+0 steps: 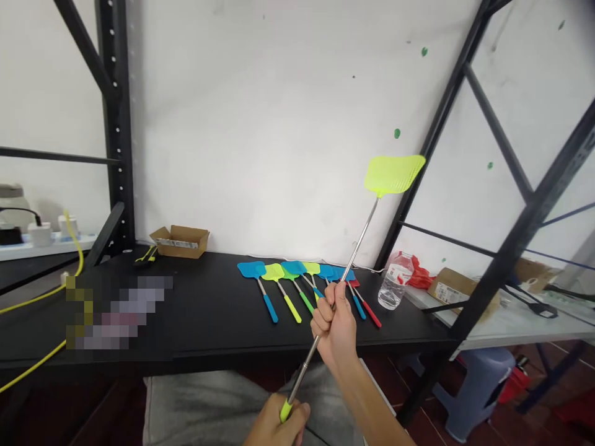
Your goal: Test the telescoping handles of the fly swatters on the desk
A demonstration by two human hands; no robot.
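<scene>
A yellow-green fly swatter (394, 174) with a telescopic metal shaft slants up to the right in front of me, its shaft drawn out long. My left hand (277, 422) is closed around its yellow-green handle at the bottom of the view. Higher up, my right hand (335, 322) wraps its fingers round the metal shaft. Behind my right hand, several shorter fly swatters lie side by side on the black table, among them a blue one (270, 308), a yellow-green one (292, 308) and a red-handled one (372, 314). My right hand partly hides the middle ones.
On the black table (204, 316) stand an open cardboard box (181, 241) and a water bottle (395, 282). A yellow cable (35, 303) runs at left, beside a blurred-out patch. Black metal posts (119, 124) frame the table. A blue-grey stool (478, 384) stands at lower right.
</scene>
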